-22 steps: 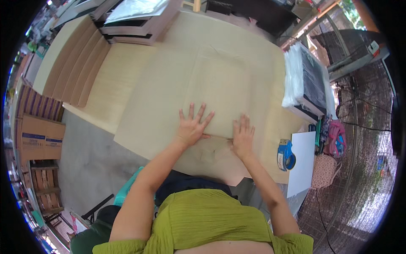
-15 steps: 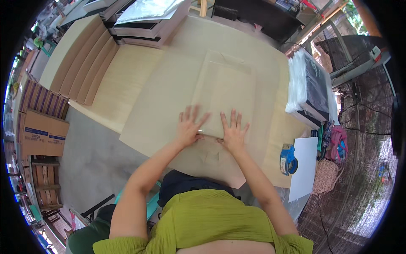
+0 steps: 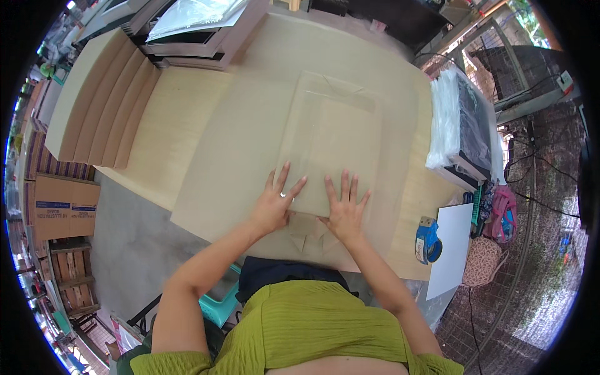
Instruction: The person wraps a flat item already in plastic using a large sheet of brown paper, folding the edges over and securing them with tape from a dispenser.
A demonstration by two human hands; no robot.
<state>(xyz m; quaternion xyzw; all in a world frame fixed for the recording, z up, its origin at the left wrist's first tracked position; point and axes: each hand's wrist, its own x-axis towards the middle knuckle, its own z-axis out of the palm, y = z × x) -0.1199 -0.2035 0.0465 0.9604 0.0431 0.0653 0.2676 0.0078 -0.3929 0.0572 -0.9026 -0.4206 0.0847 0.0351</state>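
A flat rectangular bundle [image 3: 340, 134] in brown paper lies on a large brown paper sheet [image 3: 219, 181] in front of me. My left hand [image 3: 275, 205], with a ring on one finger, rests at the bundle's near left corner, its fingers spread over the top. Beside it, my right hand [image 3: 345, 209] lies fingers apart on the near right part. Both thumbs reach down to the near edge, where folded paper flaps [image 3: 306, 234] show between my wrists. Neither hand grasps anything that I can see.
At the right stand a blue tape dispenser [image 3: 427, 240], a white board [image 3: 451, 244] and a plastic-covered stack [image 3: 465, 125]. Brown stacked bundles [image 3: 100, 100] line the left side, near dark-and-white boards [image 3: 206, 47]. A teal stool [image 3: 220, 306] and a cardboard box [image 3: 65, 209] are below left.
My left hand was blurred by motion and is now sharp, settled on the bundle's near corner. The right hand has hardly moved. The whole view has shifted slightly.
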